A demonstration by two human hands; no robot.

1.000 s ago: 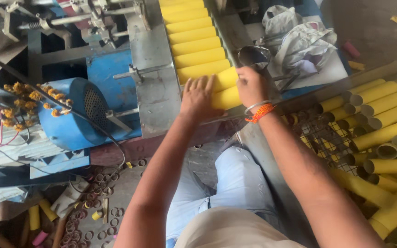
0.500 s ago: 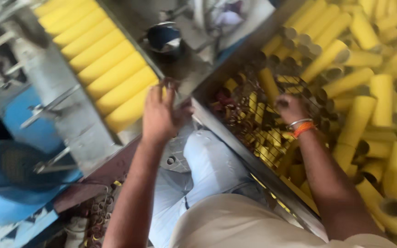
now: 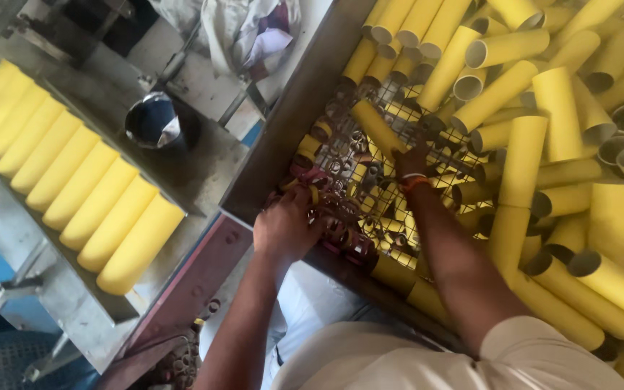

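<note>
My right hand (image 3: 413,165), with an orange band on the wrist, reaches into a metal bin (image 3: 299,115) and closes around the near end of a short yellow tube (image 3: 374,127) that lies on the wire mesh (image 3: 359,189). My left hand (image 3: 284,230) rests at the bin's near corner. Its fingers are curled among small ring-shaped offcuts (image 3: 341,235), so what they hold is hidden. A heap of long yellow cardboard tubes (image 3: 554,115) fills the right side of the bin.
A row of yellow tubes (image 3: 74,189) lies side by side in a sloped metal tray (image 3: 52,300) on the left. A dark round bowl (image 3: 154,120) sits on the grey plate beside it. Crumpled cloth (image 3: 248,30) lies at the top. My knees are below the bin.
My view swung right from the tray to the bin. Both hands left the row of tubes. The right went deeper into the bin, and the left moved onto the bin's near corner.
</note>
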